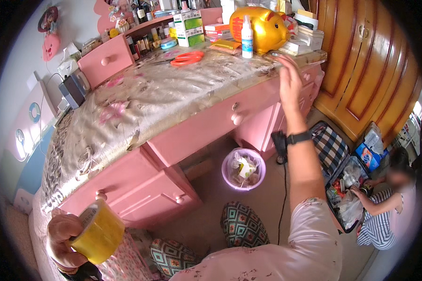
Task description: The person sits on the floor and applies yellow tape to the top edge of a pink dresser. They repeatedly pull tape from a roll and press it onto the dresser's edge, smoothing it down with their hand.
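My left hand (64, 233) at the lower left grips a wide roll of yellow packing tape (100, 235), with fingers hooked into its core. My right arm is stretched toward the far right of a pink desk (211, 123). There my right hand (290, 82) has its fingers extended at the desk edge, close to a small shiny item (276, 54); whether it touches or holds that item is unclear. Just left of those fingertips stand a white spray bottle (247, 40) and a gold piggy bank (260, 28). Orange-handled scissors (187, 58) lie farther left on the desktop.
Medicine boxes (189, 28) stand at the back. Below the desk sits a purple wastebasket (225, 172) holding litter, beside a black cable (284, 207). A person (379, 205) crouches at right by an open, packed suitcase (332, 147), near a wooden wardrobe (365, 70).
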The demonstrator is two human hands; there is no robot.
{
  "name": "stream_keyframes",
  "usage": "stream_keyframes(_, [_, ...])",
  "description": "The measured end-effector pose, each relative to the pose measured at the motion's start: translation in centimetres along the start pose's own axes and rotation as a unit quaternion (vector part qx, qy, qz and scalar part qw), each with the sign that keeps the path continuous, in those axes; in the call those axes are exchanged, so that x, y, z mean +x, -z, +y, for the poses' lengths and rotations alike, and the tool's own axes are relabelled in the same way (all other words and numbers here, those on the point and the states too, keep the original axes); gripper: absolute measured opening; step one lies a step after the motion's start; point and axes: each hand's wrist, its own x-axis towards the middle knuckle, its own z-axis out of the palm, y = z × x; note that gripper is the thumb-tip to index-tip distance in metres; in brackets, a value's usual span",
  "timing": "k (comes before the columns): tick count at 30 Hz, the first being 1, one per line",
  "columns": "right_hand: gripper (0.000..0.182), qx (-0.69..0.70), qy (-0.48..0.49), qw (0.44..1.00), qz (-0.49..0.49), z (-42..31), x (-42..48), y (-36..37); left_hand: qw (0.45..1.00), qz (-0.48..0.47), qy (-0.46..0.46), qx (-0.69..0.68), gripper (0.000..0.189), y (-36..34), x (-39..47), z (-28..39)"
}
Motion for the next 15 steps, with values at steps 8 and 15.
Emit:
stream_keyframes(8, [0.030,0.342,-0.473,0.812,-0.005,-8.5,-8.5,-2.5,0.979,-0.099,0.011,0.177,0.055,1.8,-0.7,1.5])
stream_keyframes(15, [0.031,0.431,-0.561,0.705,0.043,-10.4,-5.6,-3.9,0.966,-0.118,-0.047,0.225,0.047,1.1,0.2,1.6])
